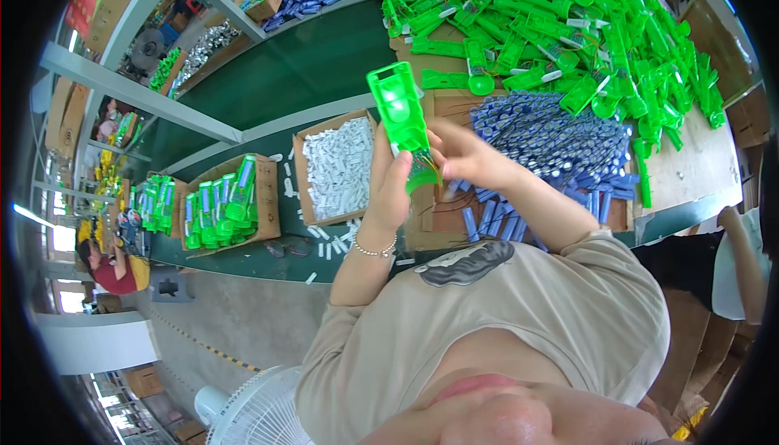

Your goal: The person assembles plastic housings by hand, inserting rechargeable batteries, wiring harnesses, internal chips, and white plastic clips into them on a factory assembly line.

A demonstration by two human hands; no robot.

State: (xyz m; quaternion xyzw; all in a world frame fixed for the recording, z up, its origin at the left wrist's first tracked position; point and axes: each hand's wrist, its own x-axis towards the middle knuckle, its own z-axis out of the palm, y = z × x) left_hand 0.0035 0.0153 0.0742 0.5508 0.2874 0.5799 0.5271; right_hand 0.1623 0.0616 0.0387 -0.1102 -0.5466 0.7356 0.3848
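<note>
My left hand grips a bright green translucent plastic casing from the left side and holds it upright in front of me. My right hand touches the casing's lower end, where thin coloured wires show. A heap of blue cylinders lies just behind my right hand, on cardboard. A large pile of similar green plastic parts covers the table beyond it.
A cardboard box of small white pieces sits left of my hands, and a box of assembled green items lies further left on the dark green belt. A white fan stands below. Other people sit at the far left and right.
</note>
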